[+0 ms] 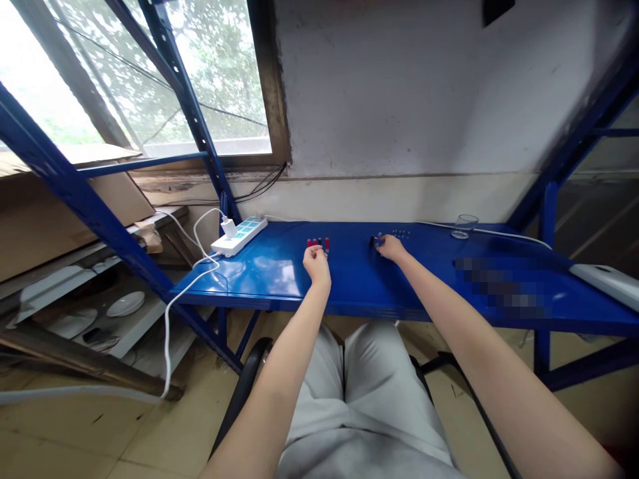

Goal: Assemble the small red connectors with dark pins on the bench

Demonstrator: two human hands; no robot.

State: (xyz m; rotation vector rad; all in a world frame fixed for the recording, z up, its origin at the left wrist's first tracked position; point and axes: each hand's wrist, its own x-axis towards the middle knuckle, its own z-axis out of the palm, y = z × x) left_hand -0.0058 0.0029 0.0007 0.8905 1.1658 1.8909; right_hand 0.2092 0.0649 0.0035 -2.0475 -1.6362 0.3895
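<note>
Both of my hands are over the blue table [269,269]. At the middle, my left hand [317,265] has its fingers drawn together in a pinch, close in front of a short row of small red pieces [327,243] with a dark piece [320,241] among them. Whatever its fingertips hold is too small to make out. Farther right, my right hand [393,248] is closed at the fingertips beside a small black piece [372,241]; whether it grips that piece cannot be told. Several tiny shiny bits [401,233] lie just behind the right hand.
A white power strip [242,236] with a plugged-in white cord sits at the table's left end. Towards the back right stands a clear glass [464,227]. A blurred patch [502,286] and a white device [606,283] are at the right. Blue frame posts [548,213] rise at both ends.
</note>
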